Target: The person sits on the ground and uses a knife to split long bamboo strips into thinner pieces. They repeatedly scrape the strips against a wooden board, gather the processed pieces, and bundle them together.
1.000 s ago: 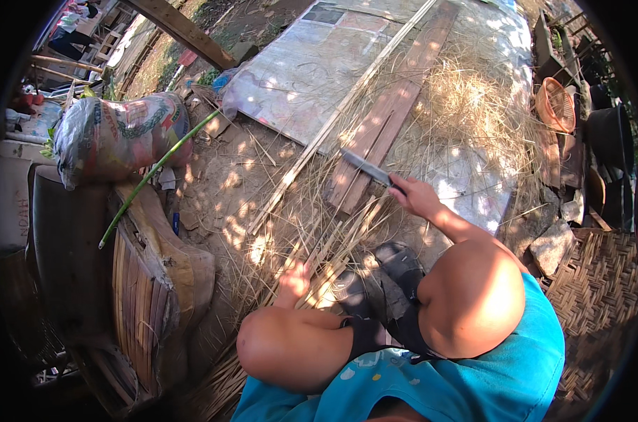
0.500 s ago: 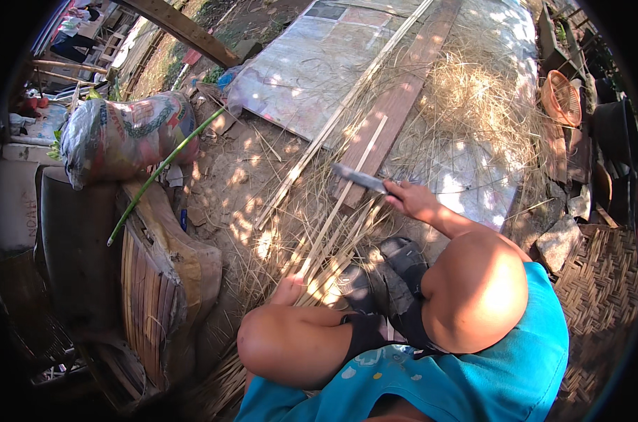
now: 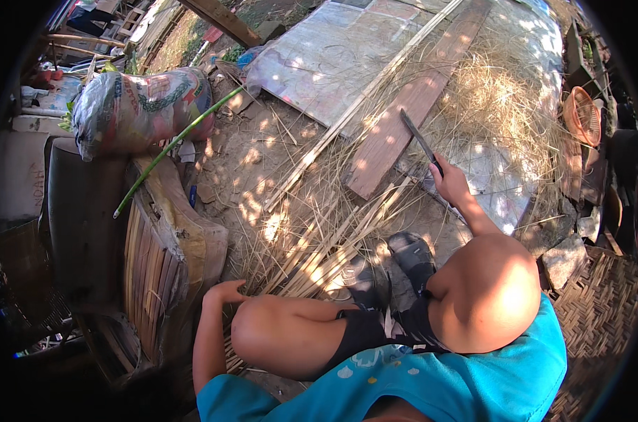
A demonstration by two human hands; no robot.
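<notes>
My right hand [image 3: 451, 182] is closed around the handle of a knife [image 3: 421, 137]. Its long blade points up and left, over the right edge of a brown wooden plank [image 3: 389, 144]. My left hand [image 3: 226, 291] is beside my left knee, partly hidden behind it. Its visible fingers are spread slightly and I see nothing in them. A pile of thin pale bamboo strips [image 3: 333, 257] lies between my left hand and the plank's near end, running beneath my left leg. Two longer pale strips [image 3: 361, 105] lie left of the plank.
Curly shavings [image 3: 484, 91] heap on a worn sheet [image 3: 301, 63] right of the plank. At left are a stuffed sack [image 3: 143, 105], a green stalk [image 3: 178, 149] and an upended worn seat [image 3: 153, 281]. An orange basket [image 3: 581, 116] and a stone [image 3: 565, 260] are at right.
The strip that lay on the plank under the knife is gone from there. My left hand has drawn back to beside my knee. The knife has swung right and its blade points farther away.
</notes>
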